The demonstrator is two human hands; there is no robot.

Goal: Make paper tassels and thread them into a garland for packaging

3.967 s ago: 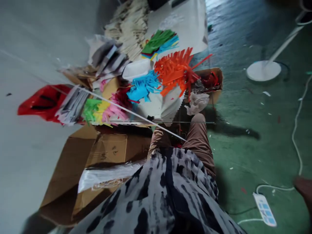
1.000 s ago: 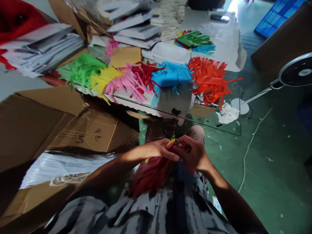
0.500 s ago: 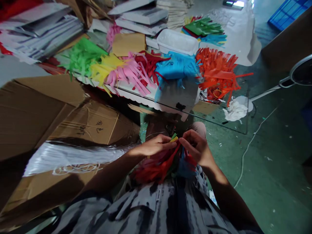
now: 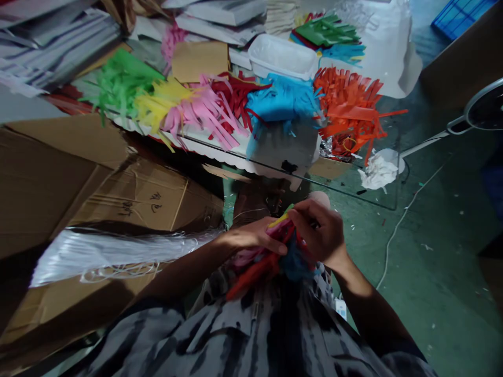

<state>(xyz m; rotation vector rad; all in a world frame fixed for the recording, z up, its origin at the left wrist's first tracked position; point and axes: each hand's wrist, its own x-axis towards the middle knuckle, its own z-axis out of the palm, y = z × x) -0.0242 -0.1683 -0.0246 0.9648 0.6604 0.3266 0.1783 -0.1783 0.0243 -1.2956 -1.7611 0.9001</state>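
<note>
Over my lap, my left hand (image 4: 264, 234) is closed around a bunch of fringed paper tassels (image 4: 251, 275) in red, pink, yellow, green and blue. My right hand (image 4: 320, 230) pinches the top end of the same bunch, near its green and yellow strips. Red and blue fringes hang below both hands, blurred and dim. On the glass table ahead lie separate piles of fringed paper: green (image 4: 126, 81), yellow (image 4: 163, 102), pink (image 4: 206, 112), dark red (image 4: 238, 97), blue (image 4: 285, 99) and orange-red (image 4: 349, 110).
An open cardboard box (image 4: 141, 196) stands at my left, with a bundle of white string (image 4: 110, 254) beside it. A white plastic tray (image 4: 283, 55) is behind the piles. A fan-like object (image 4: 487, 107) stands right of the glass table edge (image 4: 353, 193). A cable (image 4: 393, 235) crosses the floor.
My right hand has moved onto the top of the tassel bunch, and more yellow and pink shows between my hands. The red fringe has shifted. The view has tilted slightly.
</note>
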